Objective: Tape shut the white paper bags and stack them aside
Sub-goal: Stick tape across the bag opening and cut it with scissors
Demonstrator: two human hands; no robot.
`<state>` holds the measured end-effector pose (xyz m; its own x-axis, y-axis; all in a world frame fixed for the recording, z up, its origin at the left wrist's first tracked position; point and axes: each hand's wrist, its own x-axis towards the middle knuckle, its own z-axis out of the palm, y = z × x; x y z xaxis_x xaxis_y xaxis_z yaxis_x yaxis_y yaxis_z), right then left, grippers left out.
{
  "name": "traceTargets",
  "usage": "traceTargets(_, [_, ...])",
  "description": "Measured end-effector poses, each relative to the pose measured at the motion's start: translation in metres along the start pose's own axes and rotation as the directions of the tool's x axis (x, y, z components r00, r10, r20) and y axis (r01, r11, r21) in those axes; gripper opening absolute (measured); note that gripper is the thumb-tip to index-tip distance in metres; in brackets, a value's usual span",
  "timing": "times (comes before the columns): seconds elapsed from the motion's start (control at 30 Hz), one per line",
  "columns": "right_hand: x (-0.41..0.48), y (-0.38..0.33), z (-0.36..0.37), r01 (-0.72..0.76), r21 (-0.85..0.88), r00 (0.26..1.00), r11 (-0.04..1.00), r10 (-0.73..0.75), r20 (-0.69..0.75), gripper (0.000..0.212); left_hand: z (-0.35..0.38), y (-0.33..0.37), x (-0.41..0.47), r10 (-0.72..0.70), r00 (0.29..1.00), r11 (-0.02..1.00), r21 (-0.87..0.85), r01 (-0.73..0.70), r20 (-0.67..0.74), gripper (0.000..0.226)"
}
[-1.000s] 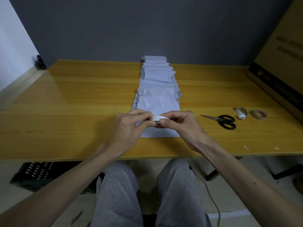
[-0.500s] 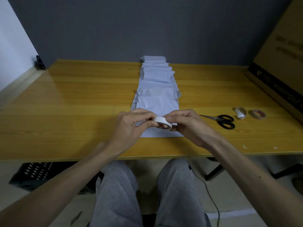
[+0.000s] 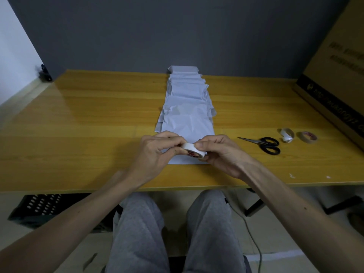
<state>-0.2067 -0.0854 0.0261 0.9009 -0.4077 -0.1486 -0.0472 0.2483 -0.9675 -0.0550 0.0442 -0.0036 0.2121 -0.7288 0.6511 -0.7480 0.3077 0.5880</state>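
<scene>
Over nearest bag [image 3: 189, 125], tape roll [image 3: 192, 149] (tilted), pinched between hands [image 3: 155, 154] [image 3: 220, 154]

The person is wearing loose grey jogging trousers [image 3: 137, 233], creasing softly at the knees. The left forearm [image 3: 88, 209] and right forearm [image 3: 285, 203] are showing bare.

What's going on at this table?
A person holds a tape roll in both hands, left hand and right hand pinching it above the near end of a row of white bags on the table. The right hand seems to pick at the tape's end. Scissors and two spare rolls lie untouched to the right.
</scene>
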Motion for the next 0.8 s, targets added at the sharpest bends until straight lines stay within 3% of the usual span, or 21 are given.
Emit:
traceTargets(0.2, [0.002, 0.002, -0.006, 0.004, 0.078, 0.999, 0.997, -0.008, 0.046, 0.009, -0.004, 0.0, 0.005, 0.021, 0.999, 0.999, -0.033, -0.022, -0.024, 0.019])
traceTargets(0.8, [0.007, 0.01, 0.0, 0.02, -0.06, 0.999, 0.998, -0.021, -0.024, 0.014, -0.005, -0.003, 0.002, 0.078, 0.996, 0.997, -0.001, -0.078, 0.035, 0.012])
